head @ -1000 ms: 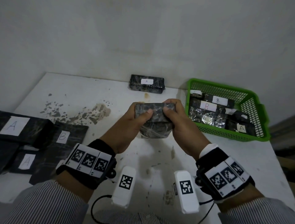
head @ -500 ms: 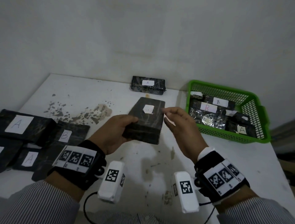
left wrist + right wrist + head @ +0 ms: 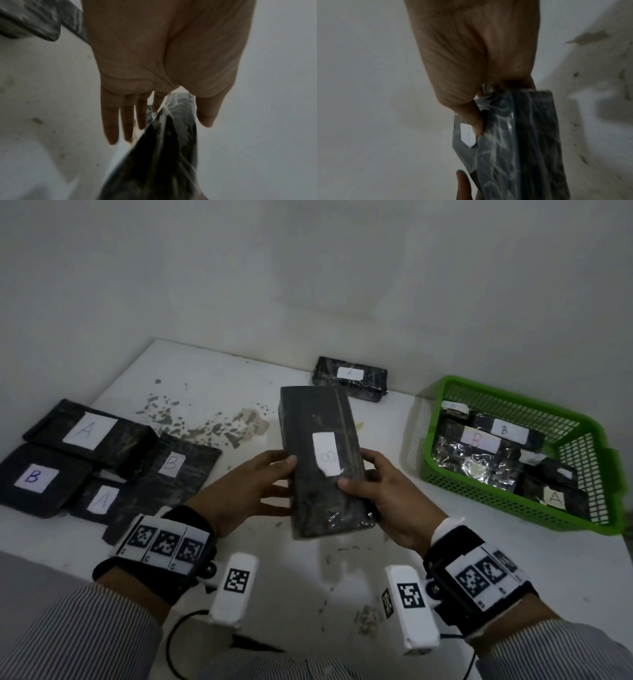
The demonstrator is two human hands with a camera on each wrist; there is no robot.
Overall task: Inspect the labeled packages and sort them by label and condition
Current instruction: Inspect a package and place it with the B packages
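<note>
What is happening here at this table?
A person holds one black package above the table, left hand and right hand at its sides, label facing up; its letter is unclear. Other A and B packages lie at the left, more in the green basket at the right.

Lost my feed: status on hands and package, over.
Left hand and right hand both hold the black package. Label up, letter unclear. Nothing in the way.

Head cam: high, angled down over surface [image 3: 219, 378]. Wrist cams: close-in, facing forward (blurry). All three share the held package [image 3: 323, 419].
</note>
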